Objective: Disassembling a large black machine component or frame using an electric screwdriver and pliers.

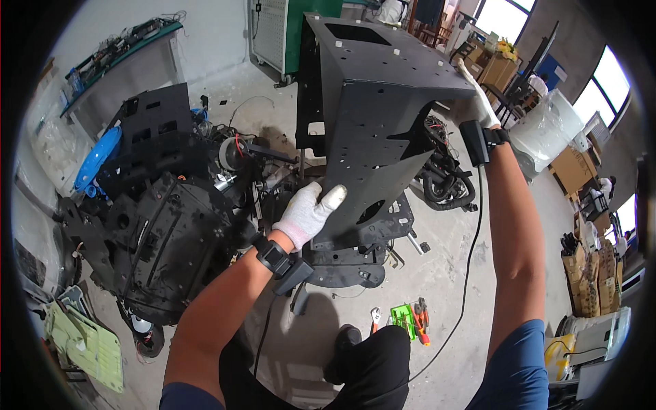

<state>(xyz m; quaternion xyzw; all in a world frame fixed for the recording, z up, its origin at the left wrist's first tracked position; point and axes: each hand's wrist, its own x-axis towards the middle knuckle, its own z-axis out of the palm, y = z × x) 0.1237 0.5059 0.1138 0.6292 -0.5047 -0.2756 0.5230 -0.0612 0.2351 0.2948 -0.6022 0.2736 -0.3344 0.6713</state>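
Note:
A tall black sheet-metal housing (pixel 372 116), with bolt holes and cut-outs, stands tilted in front of me. My left hand (pixel 305 215), in a white glove, grips its left edge low down, thumb on the panel; the other fingers are partly hidden behind it. My right hand (pixel 476 102), also gloved, holds the upper right edge, one finger reaching along the top corner and the rest partly out of sight. Beneath the housing is a black base plate (pixel 345 273). Black hoses and cables (pixel 444 184) lie on the floor to its right.
Dark dismantled metal parts (pixel 164 232) are piled at the left, with a blue round piece (pixel 99 158). Near my feet lie an orange-handled adjustable wrench (pixel 375 319), a green plastic holder (pixel 404 320) and red-handled pliers (pixel 422 321). Cardboard boxes (pixel 572 167) stand at the right.

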